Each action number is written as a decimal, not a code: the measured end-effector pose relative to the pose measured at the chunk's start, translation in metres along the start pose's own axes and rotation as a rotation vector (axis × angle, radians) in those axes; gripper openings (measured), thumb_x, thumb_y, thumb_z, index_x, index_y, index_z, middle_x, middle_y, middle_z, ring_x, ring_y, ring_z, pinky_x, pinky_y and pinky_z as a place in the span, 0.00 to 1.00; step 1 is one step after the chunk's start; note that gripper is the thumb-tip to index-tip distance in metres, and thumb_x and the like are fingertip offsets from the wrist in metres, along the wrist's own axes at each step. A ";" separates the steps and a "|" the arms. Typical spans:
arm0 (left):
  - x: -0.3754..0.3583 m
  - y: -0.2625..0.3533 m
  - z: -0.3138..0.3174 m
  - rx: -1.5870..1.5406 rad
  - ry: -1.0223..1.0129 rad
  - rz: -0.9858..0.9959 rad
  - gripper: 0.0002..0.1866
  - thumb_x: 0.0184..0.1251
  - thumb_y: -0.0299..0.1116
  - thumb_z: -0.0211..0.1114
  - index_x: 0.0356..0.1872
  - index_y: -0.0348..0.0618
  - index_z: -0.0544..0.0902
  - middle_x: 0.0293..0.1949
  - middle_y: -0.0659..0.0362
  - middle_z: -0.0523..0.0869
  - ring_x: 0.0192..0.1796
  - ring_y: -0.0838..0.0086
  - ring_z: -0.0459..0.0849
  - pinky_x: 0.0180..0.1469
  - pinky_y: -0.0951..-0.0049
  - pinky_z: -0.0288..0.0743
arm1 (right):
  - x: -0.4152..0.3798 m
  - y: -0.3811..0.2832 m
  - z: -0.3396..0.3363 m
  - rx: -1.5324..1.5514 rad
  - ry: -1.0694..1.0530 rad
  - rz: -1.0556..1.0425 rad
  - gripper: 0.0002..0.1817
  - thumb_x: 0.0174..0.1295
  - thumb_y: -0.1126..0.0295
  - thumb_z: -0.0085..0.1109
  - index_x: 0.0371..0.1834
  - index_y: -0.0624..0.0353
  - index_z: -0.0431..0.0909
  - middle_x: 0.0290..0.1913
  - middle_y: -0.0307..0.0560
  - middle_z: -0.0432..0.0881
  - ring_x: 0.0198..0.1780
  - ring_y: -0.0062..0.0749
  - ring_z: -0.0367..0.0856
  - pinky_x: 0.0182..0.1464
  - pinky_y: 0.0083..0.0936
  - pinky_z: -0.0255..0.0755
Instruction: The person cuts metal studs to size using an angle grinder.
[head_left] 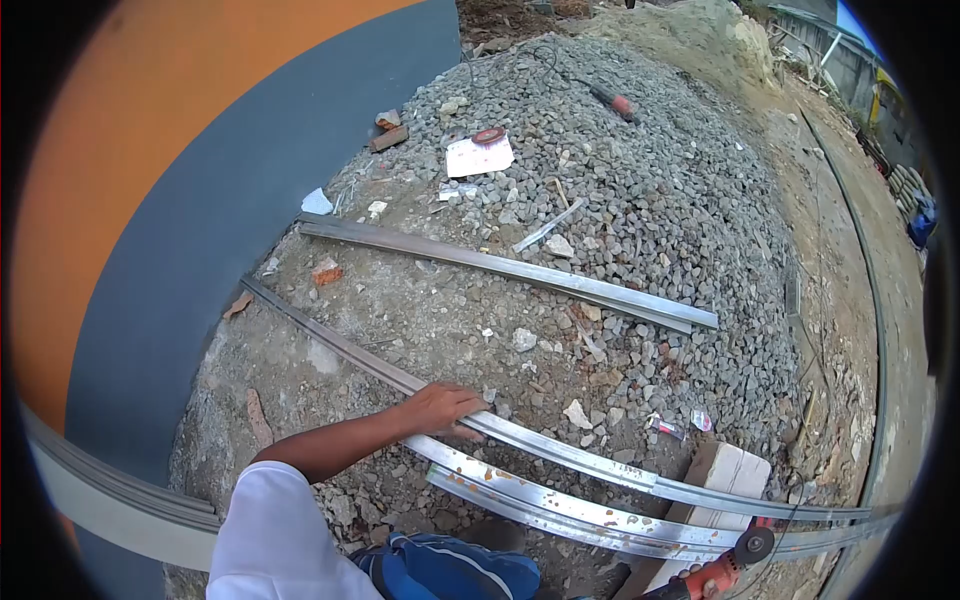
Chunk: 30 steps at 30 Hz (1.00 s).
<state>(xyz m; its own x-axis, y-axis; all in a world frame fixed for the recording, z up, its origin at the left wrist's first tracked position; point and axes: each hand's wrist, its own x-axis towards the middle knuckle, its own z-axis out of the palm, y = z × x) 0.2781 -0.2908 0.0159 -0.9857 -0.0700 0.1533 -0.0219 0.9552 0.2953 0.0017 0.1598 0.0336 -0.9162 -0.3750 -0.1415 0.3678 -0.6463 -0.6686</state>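
My left hand (pixel 445 408) is closed over a long silvery metal channel (pixel 560 452), its fingers curled across the edge. The channel runs from the painted wall at left toward the lower right. Just below it lie more metal channels (pixel 540 490), one spotted with rust-coloured patches. At the bottom right, an orange-red angle grinder (pixel 712 578) with a dark disc (pixel 754 545) is close beside the channels. My right hand is not visible; the grinder's rear end is cut off by the frame edge.
A pale block (pixel 735 475) lies under the channels at right. Beyond are a pair of metal profiles (pixel 510 268), a gravel heap (pixel 640 150), a second red power tool (pixel 622 107) and a reddish disc (pixel 488 135) on white paper. A grey and orange wall (pixel 270 150) borders the left.
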 end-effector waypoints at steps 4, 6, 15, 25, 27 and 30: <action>0.032 0.030 0.028 -0.010 -0.019 0.106 0.31 0.59 0.57 0.75 0.53 0.42 0.82 0.47 0.54 0.86 0.46 0.57 0.89 0.47 0.59 0.84 | -0.023 -0.036 -0.019 -0.125 0.019 0.146 0.26 0.63 0.61 0.66 0.60 0.63 0.70 0.45 0.53 0.83 0.42 0.42 0.88 0.46 0.37 0.88; 0.048 0.042 0.037 -0.001 -0.041 0.109 0.29 0.58 0.56 0.75 0.48 0.43 0.81 0.44 0.55 0.84 0.47 0.57 0.88 0.47 0.59 0.83 | -0.011 -0.030 -0.017 -0.153 -0.029 0.251 0.26 0.64 0.61 0.66 0.60 0.63 0.70 0.45 0.53 0.83 0.42 0.42 0.88 0.46 0.37 0.88; 0.107 0.105 0.078 -0.124 -0.004 0.129 0.30 0.55 0.57 0.76 0.42 0.40 0.76 0.40 0.54 0.81 0.43 0.56 0.87 0.42 0.55 0.83 | 0.009 0.012 -0.004 -0.146 -0.128 0.440 0.26 0.64 0.61 0.66 0.60 0.63 0.70 0.46 0.53 0.83 0.43 0.42 0.88 0.46 0.37 0.88; 0.106 0.107 0.079 -0.130 -0.050 0.107 0.29 0.58 0.56 0.76 0.41 0.39 0.76 0.35 0.54 0.82 0.34 0.54 0.89 0.35 0.54 0.82 | 0.011 0.010 -0.009 -0.135 -0.128 0.421 0.26 0.64 0.61 0.66 0.60 0.63 0.70 0.46 0.53 0.83 0.43 0.42 0.88 0.46 0.37 0.88; 0.105 0.108 0.078 -0.129 -0.046 0.089 0.29 0.57 0.56 0.76 0.40 0.40 0.77 0.34 0.54 0.83 0.34 0.54 0.89 0.35 0.54 0.82 | 0.010 0.007 -0.010 -0.136 -0.122 0.416 0.26 0.64 0.61 0.66 0.60 0.63 0.70 0.46 0.53 0.83 0.43 0.42 0.88 0.46 0.37 0.88; 0.104 0.109 0.077 -0.130 -0.045 0.079 0.28 0.57 0.55 0.76 0.40 0.40 0.77 0.33 0.54 0.83 0.35 0.54 0.89 0.35 0.54 0.82 | 0.009 0.004 -0.011 -0.134 -0.118 0.403 0.26 0.64 0.61 0.66 0.60 0.63 0.69 0.46 0.53 0.83 0.43 0.42 0.88 0.46 0.37 0.88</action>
<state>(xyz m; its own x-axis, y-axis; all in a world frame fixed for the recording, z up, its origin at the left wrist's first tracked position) 0.1600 -0.1722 -0.0082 -0.9901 0.0196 0.1389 0.0747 0.9118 0.4037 -0.0071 0.1608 0.0213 -0.6763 -0.6580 -0.3311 0.6611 -0.3438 -0.6669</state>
